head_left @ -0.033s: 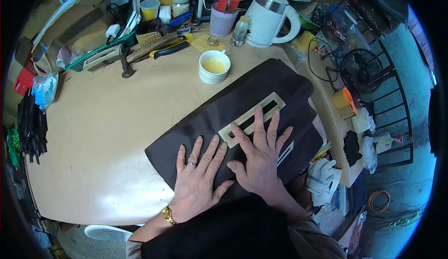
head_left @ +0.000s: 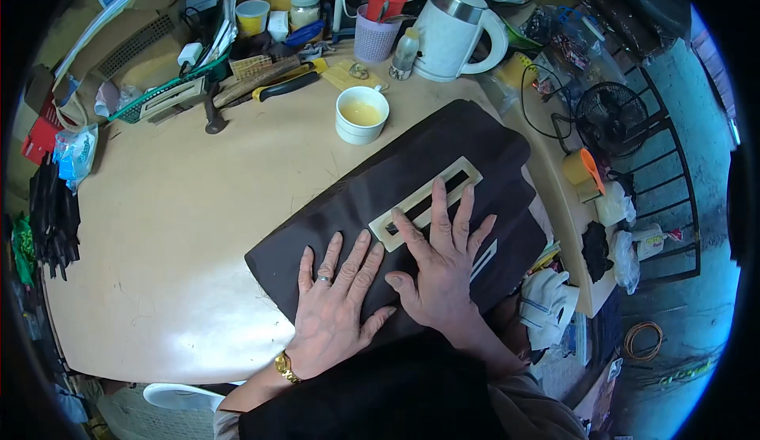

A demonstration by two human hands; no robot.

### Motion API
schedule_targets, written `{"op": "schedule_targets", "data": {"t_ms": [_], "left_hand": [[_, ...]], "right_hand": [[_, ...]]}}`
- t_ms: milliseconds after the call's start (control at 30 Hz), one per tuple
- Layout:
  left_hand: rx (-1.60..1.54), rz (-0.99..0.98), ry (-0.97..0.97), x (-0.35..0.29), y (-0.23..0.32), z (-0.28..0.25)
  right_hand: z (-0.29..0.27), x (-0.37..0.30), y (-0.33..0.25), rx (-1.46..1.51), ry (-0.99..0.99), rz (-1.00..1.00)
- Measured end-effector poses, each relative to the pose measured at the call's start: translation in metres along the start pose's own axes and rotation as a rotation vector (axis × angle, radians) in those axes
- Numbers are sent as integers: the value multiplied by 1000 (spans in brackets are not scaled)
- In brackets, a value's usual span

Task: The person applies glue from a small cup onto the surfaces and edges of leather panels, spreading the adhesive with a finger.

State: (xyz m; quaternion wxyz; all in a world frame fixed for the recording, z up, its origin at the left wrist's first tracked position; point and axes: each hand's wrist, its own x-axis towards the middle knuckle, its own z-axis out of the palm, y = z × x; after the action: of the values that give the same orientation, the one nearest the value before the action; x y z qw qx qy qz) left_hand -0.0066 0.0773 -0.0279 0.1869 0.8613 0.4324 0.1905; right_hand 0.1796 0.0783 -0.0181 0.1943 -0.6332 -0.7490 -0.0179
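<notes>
A dark brown sheet of fabric or leather (head_left: 340,202) lies aslant on the table. On it rests a cream rectangular frame (head_left: 423,204) with a long slot showing dark through it. My right hand (head_left: 435,270) is spread open, its fingertips on the frame and across the slot. Flat on the dark sheet, just left of the frame, my left hand (head_left: 336,297) has its fingers stretched out and holds nothing. A second slot with a pale edge (head_left: 484,259) shows partly to the right of my right hand.
Beyond the sheet stands a white cup (head_left: 362,115) with yellowish liquid. Behind it are a white kettle (head_left: 451,36), a small bottle (head_left: 404,53) and a lilac basket (head_left: 375,38). A hammer (head_left: 214,115) and a yellow-black cutter (head_left: 286,85) lie at the back left. A fan (head_left: 611,118) stands right.
</notes>
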Motion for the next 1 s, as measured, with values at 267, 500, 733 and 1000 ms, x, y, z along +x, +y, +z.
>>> {"op": "schedule_targets", "data": {"t_ms": [267,500,733,1000], "left_hand": [[40,12,4,0,0,2],[48,15,5,1,2,2],[63,11,-5,2,4,1],[75,8,-11,2,5,0]], "right_hand": [[-5,2,1,-69,7,60],[-5,9,9,-134,66,108],[-14,18,23,-198,108,137],[-15,25,46,-276,155,172]]}}
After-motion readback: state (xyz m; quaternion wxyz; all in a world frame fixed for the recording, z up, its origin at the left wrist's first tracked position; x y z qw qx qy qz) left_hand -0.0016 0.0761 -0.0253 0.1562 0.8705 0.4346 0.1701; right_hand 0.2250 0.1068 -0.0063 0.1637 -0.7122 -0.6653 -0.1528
